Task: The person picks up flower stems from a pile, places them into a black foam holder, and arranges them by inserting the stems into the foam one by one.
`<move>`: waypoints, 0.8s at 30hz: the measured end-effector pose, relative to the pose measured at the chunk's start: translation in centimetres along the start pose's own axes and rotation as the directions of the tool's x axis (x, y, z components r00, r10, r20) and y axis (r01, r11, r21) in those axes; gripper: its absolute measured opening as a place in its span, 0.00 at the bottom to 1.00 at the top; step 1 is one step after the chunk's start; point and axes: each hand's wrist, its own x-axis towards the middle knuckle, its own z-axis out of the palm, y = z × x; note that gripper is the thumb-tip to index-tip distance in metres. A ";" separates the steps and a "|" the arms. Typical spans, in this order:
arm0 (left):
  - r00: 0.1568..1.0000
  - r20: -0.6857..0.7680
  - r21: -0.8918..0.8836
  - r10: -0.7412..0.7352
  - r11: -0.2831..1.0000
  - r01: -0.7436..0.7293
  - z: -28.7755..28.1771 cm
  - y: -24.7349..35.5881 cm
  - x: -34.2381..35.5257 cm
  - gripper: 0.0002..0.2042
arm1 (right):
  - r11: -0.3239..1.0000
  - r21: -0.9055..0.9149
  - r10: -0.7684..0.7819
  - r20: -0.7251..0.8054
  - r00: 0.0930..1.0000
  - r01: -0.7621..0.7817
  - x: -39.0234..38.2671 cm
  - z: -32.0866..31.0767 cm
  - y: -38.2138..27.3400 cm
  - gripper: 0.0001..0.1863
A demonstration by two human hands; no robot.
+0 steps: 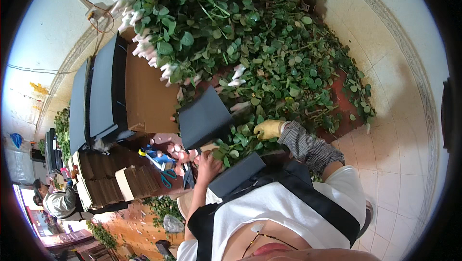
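My left hand (210, 167), bare, is between two dark grey panels, at the left end of a bunch of leafy rose stems (234, 149). Its fingers are curled, and what they hold is hidden. My right hand (269, 129), in a yellow glove with a checked sleeve cover above it, closes on leafy stems at the other end of the bunch. The far panel (204, 117) leans up behind the stems, and the near panel (237, 176) lies against my front. Pale pink petals or flower heads (180, 155) lie left of my left hand.
A big heap of leafy roses (250, 34) with white-wrapped heads fills the far side. Dark boxes (107, 90) and stacked brown cardboard (103, 174) stand at the left. Teal-handled scissors (168, 178) lie near the petals. Another person (60, 203) is at far left.
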 end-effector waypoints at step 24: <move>0.998 -0.033 -0.074 -0.057 0.996 0.054 0.3 -0.4 -1.1 0.19 | 0.753 -0.522 -0.472 -0.853 0.223 -0.401 18.0 -30.8 -9.7 0.11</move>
